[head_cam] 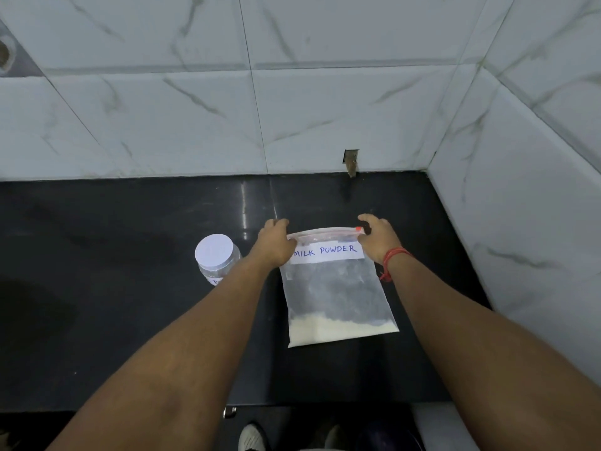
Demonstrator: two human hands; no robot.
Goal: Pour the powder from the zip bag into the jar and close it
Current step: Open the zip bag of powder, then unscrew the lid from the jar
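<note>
Head view: a zip bag (338, 288) is seen lying flat on the black counter (130, 255), its white label (327, 252) reading "MILK POWDER" and the powder (341, 330) gathered along the near edge. The bag's far left corner is gripped by the left hand (276, 244), and the far right corner, at the red slider (358, 228), by the right hand (379, 237). A jar (216, 257), capped with a white lid (214, 249), is stood just left of the bag, partly hidden by the left forearm.

A home kitchen corner: a polished black stone tabletop (130, 255) meets white marble-patterned wall tiles (162, 109), with a hand-labelled "MILK POWDER" zip bag (335, 288) beside a lidded jar (216, 255).
</note>
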